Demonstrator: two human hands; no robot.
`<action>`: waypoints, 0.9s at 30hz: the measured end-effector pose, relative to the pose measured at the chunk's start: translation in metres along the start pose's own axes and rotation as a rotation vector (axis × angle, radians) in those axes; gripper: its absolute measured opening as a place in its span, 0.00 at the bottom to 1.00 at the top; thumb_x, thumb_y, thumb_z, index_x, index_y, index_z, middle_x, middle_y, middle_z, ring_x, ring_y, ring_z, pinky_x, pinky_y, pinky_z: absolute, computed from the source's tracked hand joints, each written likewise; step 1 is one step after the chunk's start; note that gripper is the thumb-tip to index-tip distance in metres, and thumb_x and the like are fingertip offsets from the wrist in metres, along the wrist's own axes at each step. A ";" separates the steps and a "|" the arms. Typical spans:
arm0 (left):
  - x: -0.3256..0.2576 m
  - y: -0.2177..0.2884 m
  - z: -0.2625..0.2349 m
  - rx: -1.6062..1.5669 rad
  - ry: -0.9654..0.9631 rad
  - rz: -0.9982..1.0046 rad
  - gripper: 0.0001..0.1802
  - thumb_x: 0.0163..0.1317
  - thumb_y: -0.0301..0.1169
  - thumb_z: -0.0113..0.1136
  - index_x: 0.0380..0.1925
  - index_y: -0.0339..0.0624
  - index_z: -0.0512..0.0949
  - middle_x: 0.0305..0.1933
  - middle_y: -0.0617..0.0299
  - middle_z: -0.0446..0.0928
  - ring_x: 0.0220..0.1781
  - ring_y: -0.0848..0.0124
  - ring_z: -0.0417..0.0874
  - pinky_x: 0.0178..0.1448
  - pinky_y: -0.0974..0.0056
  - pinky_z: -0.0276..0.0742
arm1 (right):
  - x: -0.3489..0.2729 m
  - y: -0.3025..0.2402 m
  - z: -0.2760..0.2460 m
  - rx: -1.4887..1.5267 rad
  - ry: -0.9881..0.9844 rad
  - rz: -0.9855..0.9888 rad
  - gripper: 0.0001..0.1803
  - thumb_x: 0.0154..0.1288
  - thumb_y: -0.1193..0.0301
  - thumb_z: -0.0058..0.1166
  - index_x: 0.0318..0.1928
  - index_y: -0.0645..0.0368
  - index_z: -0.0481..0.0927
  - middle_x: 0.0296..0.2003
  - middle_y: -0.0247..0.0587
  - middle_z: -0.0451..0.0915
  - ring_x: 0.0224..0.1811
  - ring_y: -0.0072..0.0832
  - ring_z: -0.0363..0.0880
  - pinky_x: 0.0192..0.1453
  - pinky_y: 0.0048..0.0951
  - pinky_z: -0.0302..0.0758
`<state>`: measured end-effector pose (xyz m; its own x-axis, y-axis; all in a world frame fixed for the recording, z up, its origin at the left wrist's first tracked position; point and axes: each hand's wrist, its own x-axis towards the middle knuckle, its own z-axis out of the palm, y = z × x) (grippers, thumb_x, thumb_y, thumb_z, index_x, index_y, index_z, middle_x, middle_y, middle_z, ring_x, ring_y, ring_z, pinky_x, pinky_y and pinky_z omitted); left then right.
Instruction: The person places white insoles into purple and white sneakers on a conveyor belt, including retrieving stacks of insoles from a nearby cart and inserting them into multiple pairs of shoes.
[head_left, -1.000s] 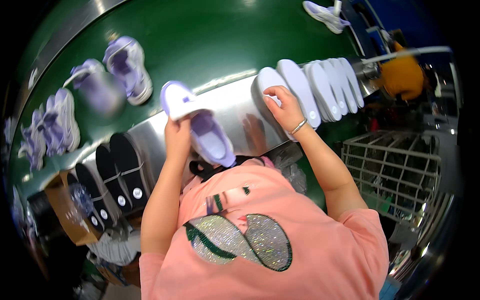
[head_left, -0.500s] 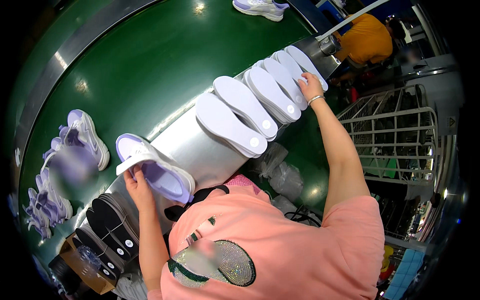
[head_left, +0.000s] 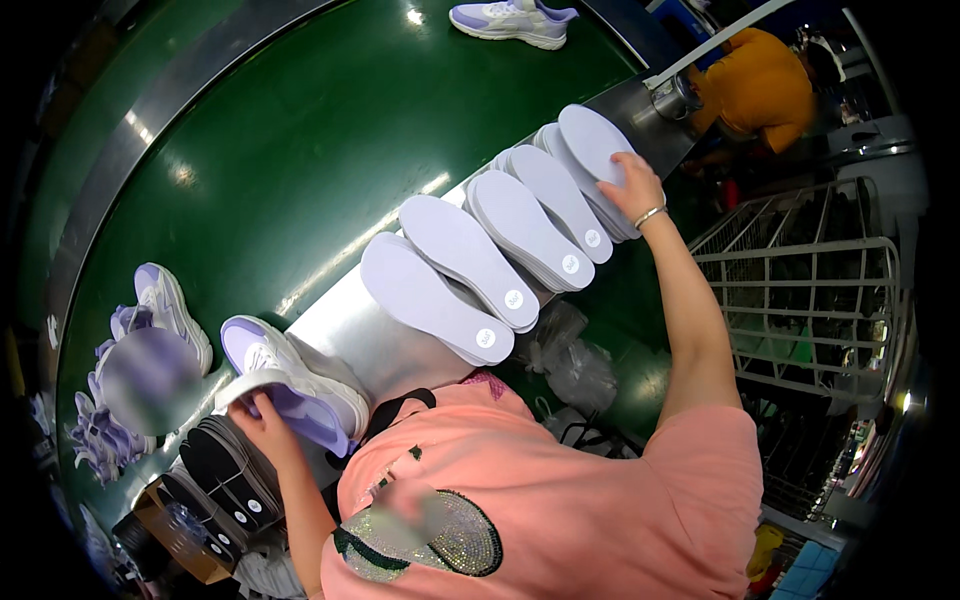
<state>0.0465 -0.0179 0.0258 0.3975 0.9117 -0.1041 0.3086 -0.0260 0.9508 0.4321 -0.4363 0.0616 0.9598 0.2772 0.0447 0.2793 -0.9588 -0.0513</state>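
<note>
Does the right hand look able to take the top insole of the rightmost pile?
Likely yes: no other thing lies on the top insole, and the right hand is at its edge.

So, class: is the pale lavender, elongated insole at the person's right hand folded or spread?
Spread, as far as visible: the insole shows a smooth, broad, rounded end; the right hand covers part.

The insoles (head_left: 432,300) are pale lavender, the shoe (head_left: 300,372) white and purple, the shirt (head_left: 610,490) salmon.

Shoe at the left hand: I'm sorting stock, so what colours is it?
The shoe is white and light purple, clearest in the head view.
</note>
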 end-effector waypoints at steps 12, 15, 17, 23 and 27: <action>-0.048 0.102 0.086 -0.438 -0.990 -0.294 0.35 0.52 0.33 0.57 0.58 0.38 0.53 0.54 0.54 0.64 0.54 0.66 0.67 0.53 0.62 0.65 | -0.142 -0.196 -0.058 0.405 0.227 -0.682 0.27 0.40 0.66 0.61 0.45 0.57 0.69 0.47 0.51 0.64 0.44 0.44 0.66 0.45 0.39 0.64; -0.054 0.090 0.079 -0.741 -0.870 -0.572 0.20 0.56 0.33 0.56 0.48 0.39 0.67 0.45 0.59 0.72 0.48 0.71 0.72 0.51 0.64 0.69 | -0.178 -0.234 -0.055 0.626 0.020 -0.730 0.27 0.43 0.66 0.60 0.45 0.59 0.67 0.44 0.49 0.68 0.43 0.43 0.68 0.45 0.39 0.65; -0.048 0.078 0.057 -0.769 -0.849 -0.575 0.16 0.57 0.32 0.55 0.45 0.40 0.69 0.43 0.60 0.73 0.45 0.71 0.74 0.50 0.64 0.71 | -0.185 -0.247 -0.062 0.784 -0.143 -0.688 0.26 0.44 0.66 0.59 0.45 0.60 0.67 0.42 0.48 0.70 0.42 0.43 0.69 0.45 0.38 0.65; -0.052 0.056 0.015 -0.801 -0.829 -0.538 0.14 0.57 0.33 0.55 0.42 0.41 0.71 0.40 0.61 0.74 0.42 0.71 0.76 0.47 0.65 0.73 | -0.189 -0.282 -0.071 0.929 -0.187 -0.699 0.15 0.50 0.73 0.54 0.41 0.62 0.71 0.31 0.43 0.75 0.32 0.36 0.73 0.37 0.31 0.70; -0.057 0.050 0.001 -0.811 -0.808 -0.542 0.14 0.56 0.34 0.56 0.42 0.42 0.71 0.40 0.62 0.74 0.42 0.72 0.76 0.45 0.67 0.73 | -0.201 -0.298 -0.069 0.913 -0.202 -0.766 0.14 0.50 0.75 0.54 0.40 0.62 0.72 0.32 0.42 0.75 0.32 0.34 0.72 0.36 0.28 0.69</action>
<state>0.0401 -0.0714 0.0794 0.8874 0.2095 -0.4107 0.0939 0.7900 0.6059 0.1543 -0.2107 0.1365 0.5010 0.8372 0.2194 0.6168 -0.1675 -0.7691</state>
